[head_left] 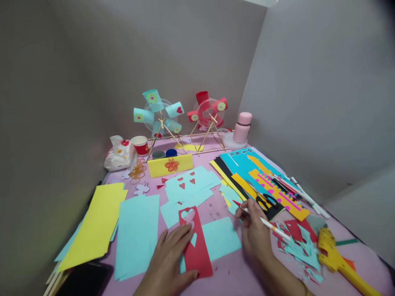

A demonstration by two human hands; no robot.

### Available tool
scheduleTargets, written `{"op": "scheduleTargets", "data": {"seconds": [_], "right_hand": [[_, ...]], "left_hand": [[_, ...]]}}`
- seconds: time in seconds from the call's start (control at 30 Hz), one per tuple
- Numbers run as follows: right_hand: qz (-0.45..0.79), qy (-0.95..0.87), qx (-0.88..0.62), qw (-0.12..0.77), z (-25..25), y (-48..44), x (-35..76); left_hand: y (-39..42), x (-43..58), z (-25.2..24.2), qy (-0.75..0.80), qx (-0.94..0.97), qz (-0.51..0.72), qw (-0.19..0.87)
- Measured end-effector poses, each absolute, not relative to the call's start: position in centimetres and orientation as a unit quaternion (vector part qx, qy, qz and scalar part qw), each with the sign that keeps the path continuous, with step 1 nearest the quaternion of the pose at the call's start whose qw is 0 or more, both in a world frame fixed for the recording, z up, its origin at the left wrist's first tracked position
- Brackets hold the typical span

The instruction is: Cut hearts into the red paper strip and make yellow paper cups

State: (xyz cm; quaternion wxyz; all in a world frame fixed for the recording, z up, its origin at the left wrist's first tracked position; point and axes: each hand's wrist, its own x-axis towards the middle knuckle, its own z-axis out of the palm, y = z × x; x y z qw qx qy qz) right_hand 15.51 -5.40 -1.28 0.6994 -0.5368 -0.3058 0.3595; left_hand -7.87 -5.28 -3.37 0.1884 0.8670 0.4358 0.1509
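My left hand (173, 259) lies on a red paper strip (201, 251) with its fingers spread, pressing it down. Heart-shaped cutouts in the strip let the light blue paper (221, 237) below show through. In my right hand (256, 236) a white marker (274, 228) is gripped, its red tip pointing up and left, apart from the strip. Just beyond, light blue sheets (197, 195) bear several red hearts (182, 186). Black-handled scissors (267, 201) rest beyond my right hand.
Paper scraps (302, 246) and a yellow glue gun (335, 259) lie at right. Yellow sheets (95, 222) and light blue sheets (135, 234) are stacked left, near a dark phone (86, 279). Behind stand a blue paper wheel (162, 113), a red one (203, 102) and a pink bottle (242, 128).
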Motion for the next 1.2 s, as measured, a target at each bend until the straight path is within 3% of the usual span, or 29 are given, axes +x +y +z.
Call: {"op": "scheduleTargets", "data": {"seconds": [0.1,0.23,0.7,0.9,1.2], "right_hand": [[0.429,-0.339,-0.507,0.667,-0.8,-5.5,13.7],[0.547,-0.428,-0.456,0.557,-2.0,-6.0,10.9],[0.508,-0.486,-0.525,0.480,-3.1,-6.6,10.4],[0.435,-0.599,-0.542,0.397,-2.7,-7.4,11.0],[0.436,-0.597,-0.558,0.378,-2.6,-7.4,11.0]], "left_hand": [[-5.2,-7.8,-3.5,0.439,0.866,0.149,0.189],[-5.4,-7.6,-3.5,0.438,0.865,0.145,0.194],[-5.3,-8.0,-3.4,0.418,0.865,0.190,0.201],[-5.5,-8.0,-3.5,0.438,0.850,0.200,0.213],[-5.2,-8.6,-3.4,0.459,0.842,0.197,0.204]]}}
